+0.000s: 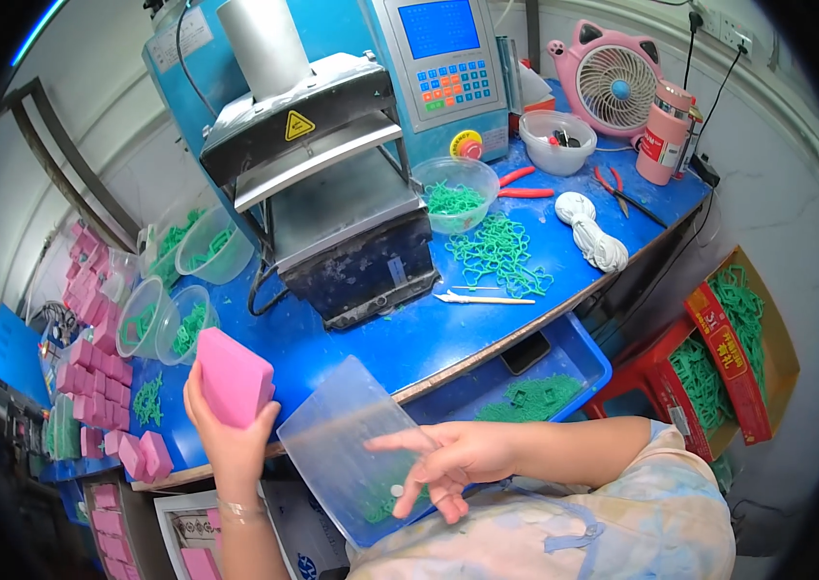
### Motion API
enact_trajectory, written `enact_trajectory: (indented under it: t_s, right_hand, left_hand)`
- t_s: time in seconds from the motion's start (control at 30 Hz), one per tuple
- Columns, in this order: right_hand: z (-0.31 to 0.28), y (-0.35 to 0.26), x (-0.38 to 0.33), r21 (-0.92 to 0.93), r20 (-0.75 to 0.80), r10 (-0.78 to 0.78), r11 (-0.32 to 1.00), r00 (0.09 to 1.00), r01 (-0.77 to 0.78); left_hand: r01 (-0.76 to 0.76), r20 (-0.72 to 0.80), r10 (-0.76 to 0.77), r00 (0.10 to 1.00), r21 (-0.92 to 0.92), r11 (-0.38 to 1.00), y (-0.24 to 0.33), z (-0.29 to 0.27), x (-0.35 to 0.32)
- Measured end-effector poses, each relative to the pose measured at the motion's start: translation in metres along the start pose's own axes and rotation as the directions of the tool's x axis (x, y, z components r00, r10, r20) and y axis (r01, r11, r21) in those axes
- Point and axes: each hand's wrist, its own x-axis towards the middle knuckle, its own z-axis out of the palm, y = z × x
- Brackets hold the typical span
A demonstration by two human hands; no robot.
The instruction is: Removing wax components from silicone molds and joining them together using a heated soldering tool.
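Note:
My left hand (226,440) is wrapped round a pink block (235,375), held up in front of the blue table's edge. My right hand (450,462) has its fingers spread, over a clear rectangular plastic bin (332,435) tilted near my lap. Small green pieces (380,503) lie at the bottom of this bin. A tiny white round thing (397,490) shows by the right fingers; I cannot tell whether they touch it. Above the left hand, two clear round tubs (187,324) hold more green pieces.
A heated press (332,232) with a keypad panel (448,68) stands on the blue table (332,348). Stacked pink blocks (95,387) sit at left. Green loops (501,253), a white cord bundle (591,232), pliers (627,198) and a pink fan (613,82) lie or stand right. A blue drawer (564,387) juts out below.

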Motion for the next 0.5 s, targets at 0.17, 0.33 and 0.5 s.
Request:
enact_trajectory:
  t_s: [0.17,0.33,0.5]
  right_hand:
    - [-0.007,0.019,-0.004,-0.265,-0.010,-0.182,0.949,0.983,0.173]
    - [-0.017,0.032,-0.003,-0.449,-0.003,-0.209,0.874,0.978,0.185]
    - [-0.021,0.035,-0.004,-0.551,-0.039,-0.276,0.808,0.960,0.210]
  left_hand:
    - [-0.596,0.185,0.587,0.788,-0.006,0.803,0.043,-0.015,-0.039]
    - [-0.701,0.220,0.672,0.707,0.088,0.708,0.053,-0.013,-0.049]
    - [-0.758,0.081,0.755,0.651,0.105,0.643,0.046,-0.006,-0.057]
